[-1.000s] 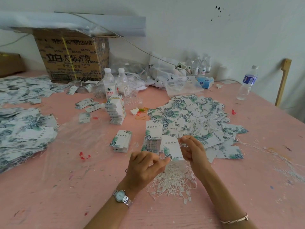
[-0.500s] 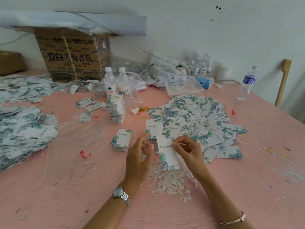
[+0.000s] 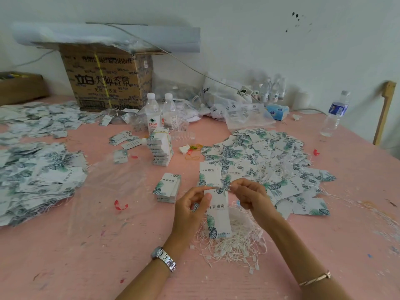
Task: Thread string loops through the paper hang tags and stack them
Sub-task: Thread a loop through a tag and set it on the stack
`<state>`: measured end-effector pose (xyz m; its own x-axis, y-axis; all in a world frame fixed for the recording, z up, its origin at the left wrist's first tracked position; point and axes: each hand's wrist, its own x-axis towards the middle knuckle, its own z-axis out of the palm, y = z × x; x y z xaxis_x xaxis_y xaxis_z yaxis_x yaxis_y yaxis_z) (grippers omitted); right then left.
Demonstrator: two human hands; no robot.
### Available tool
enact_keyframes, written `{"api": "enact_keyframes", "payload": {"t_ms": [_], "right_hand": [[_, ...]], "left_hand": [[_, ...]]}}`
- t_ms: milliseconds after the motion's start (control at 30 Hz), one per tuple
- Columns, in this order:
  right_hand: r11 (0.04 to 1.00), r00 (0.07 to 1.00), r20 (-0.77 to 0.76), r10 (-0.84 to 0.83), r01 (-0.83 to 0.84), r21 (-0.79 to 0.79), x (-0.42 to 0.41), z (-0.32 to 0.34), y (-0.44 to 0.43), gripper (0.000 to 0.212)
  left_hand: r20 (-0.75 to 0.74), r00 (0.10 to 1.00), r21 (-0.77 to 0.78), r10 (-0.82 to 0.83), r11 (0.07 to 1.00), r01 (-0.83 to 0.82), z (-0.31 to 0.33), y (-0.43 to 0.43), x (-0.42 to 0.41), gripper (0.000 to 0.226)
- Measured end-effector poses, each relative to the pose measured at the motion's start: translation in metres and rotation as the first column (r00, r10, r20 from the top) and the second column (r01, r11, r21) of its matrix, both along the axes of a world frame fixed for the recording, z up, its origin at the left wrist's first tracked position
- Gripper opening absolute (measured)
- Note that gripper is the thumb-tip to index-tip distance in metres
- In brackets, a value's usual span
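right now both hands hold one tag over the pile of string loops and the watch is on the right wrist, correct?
No: the head view shows the watch on the left wrist, not the right. The left hand and right hand do hold one tag over the pile of string loops.

A pink paint-flecked table (image 3: 65, 256) meets a white wall (image 3: 281, 50), with a wooden post (image 3: 384, 113) at right.
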<state>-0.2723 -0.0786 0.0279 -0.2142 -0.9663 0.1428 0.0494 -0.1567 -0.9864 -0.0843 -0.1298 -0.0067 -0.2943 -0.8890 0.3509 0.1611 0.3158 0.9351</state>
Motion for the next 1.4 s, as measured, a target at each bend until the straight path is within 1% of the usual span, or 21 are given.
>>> {"api": "enact_keyframes", "payload": {"t_ms": [167,267,333,433,500,600,733,767,867,1000,1067,1100,1167,1233,1333,1400], "right_hand": [[0.984,0.983,-0.073,0.171,-0.166,0.061,0.004,-0.012,-0.001,0.013],[0.982,0.982,-0.056,0.182,-0.179,0.06,0.003,-0.015,0.001,0.029],[0.983,0.983,-0.02,0.181,-0.179,0.047,0.004,-0.015,0.002,0.033],[0.982,0.983,0.022,0.185,-0.185,0.041,0.006,-0.014,0.005,0.018],[0.982,0.982,0.033,0.185,-0.186,0.041,0.007,-0.014,0.006,0.013],[0.984,0.985,0.009,0.171,-0.171,0.058,0.006,-0.016,0.006,0.013],[0.982,0.984,-0.008,0.177,-0.176,0.074,0.005,-0.019,0.007,0.028],[0.981,0.984,-0.004,0.179,-0.178,0.075,0.005,-0.019,0.007,0.027],[0.982,0.984,0.022,0.176,-0.177,0.069,0.006,-0.018,0.007,0.012],[0.978,0.978,0.067,0.197,-0.201,0.055,0.006,-0.017,0.008,0.01],[0.976,0.976,0.061,0.208,-0.211,0.048,0.006,-0.017,0.008,0.009],[0.976,0.976,0.053,0.21,-0.213,0.044,0.007,-0.017,0.008,0.008],[0.975,0.976,0.037,0.215,-0.217,0.039,0.006,-0.018,0.008,0.009],[0.975,0.975,0.029,0.22,-0.221,0.034,0.006,-0.018,0.008,0.01],[0.972,0.972,0.012,0.236,-0.236,0.015,0.007,-0.018,0.009,0.011],[0.971,0.971,-0.018,0.24,-0.24,0.01,0.008,-0.016,0.009,0.009]], "left_hand": [[-0.012,1.0,0.029,-0.016,0.999,0.016,-0.001,-0.001,-0.003,0.021],[0.008,0.998,0.02,-0.056,0.998,0.056,-0.001,-0.001,-0.004,0.02],[0.015,0.998,0.003,-0.068,0.998,0.068,-0.002,-0.002,-0.004,0.017],[0.019,0.997,-0.023,-0.076,0.997,0.076,-0.003,-0.001,-0.006,0.018],[0.04,0.995,-0.037,-0.088,0.995,0.09,-0.004,0.0,-0.006,0.021],[0.065,0.993,-0.066,-0.094,0.993,0.099,-0.006,-0.002,-0.006,0.014],[0.074,0.994,-0.179,-0.076,0.98,0.089,-0.004,0.002,-0.007,0.033],[0.076,0.995,-0.195,-0.071,0.977,0.085,-0.003,0.002,-0.007,0.034],[0.086,0.995,-0.222,-0.053,0.973,0.071,-0.003,0.002,-0.007,0.029],[0.105,0.993,-0.218,-0.045,0.974,0.067,-0.002,0.004,-0.007,0.025],[0.119,0.993,-0.233,-0.018,0.971,0.045,-0.002,0.005,-0.006,0.025],[0.132,0.991,-0.273,0.021,0.962,0.016,-0.002,0.005,-0.006,0.024],[0.158,0.982,-0.406,0.1,0.913,-0.028,-0.002,0.005,-0.005,0.021],[0.162,0.976,-0.495,0.142,0.868,-0.044,-0.002,0.004,-0.005,0.018],[0.138,0.971,-0.542,0.196,0.835,-0.092,-0.001,0.004,-0.004,0.013],[0.118,0.959,-0.567,0.259,0.81,-0.149,-0.001,0.005,-0.003,0.017]]}}
